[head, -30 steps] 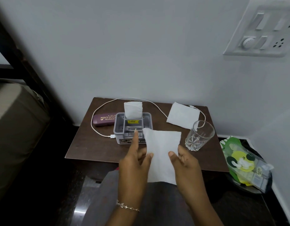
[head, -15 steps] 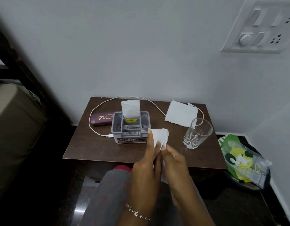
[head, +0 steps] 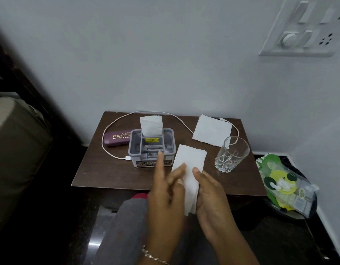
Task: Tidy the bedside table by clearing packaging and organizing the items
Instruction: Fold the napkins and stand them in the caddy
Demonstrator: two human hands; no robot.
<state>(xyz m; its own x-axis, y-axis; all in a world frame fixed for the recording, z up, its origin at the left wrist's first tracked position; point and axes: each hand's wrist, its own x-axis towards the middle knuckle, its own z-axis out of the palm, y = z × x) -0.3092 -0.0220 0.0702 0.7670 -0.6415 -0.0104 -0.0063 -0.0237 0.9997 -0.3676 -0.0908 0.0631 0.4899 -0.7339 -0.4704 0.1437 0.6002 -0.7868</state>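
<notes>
A white tissue [head: 190, 165], folded into a narrow strip, is held upright above the front edge of the brown bedside table [head: 100, 169]. My right hand [head: 211, 196] grips its right side, thumb on top. My left hand [head: 165, 190] touches its left edge with fingertips, index finger stretched out toward the grey organizer box [head: 134, 148]. Another folded tissue [head: 151, 125] stands in that box. A third tissue [head: 211, 130] lies flat at the table's back right. A clear drinking glass [head: 232, 153] stands right of my hands.
A maroon spectacle case [head: 117, 138] lies left of the box. A white charging cable [head: 112, 129] loops around the back. A black bin holding green packaging [head: 280, 182] sits on the floor to the right. A bed [head: 14, 146] is at left, a switchboard [head: 306, 25] on the wall.
The tissue was spread open between both hands, then folded in half; now it is a narrower strip, and my left hand's fingers have loosened from it.
</notes>
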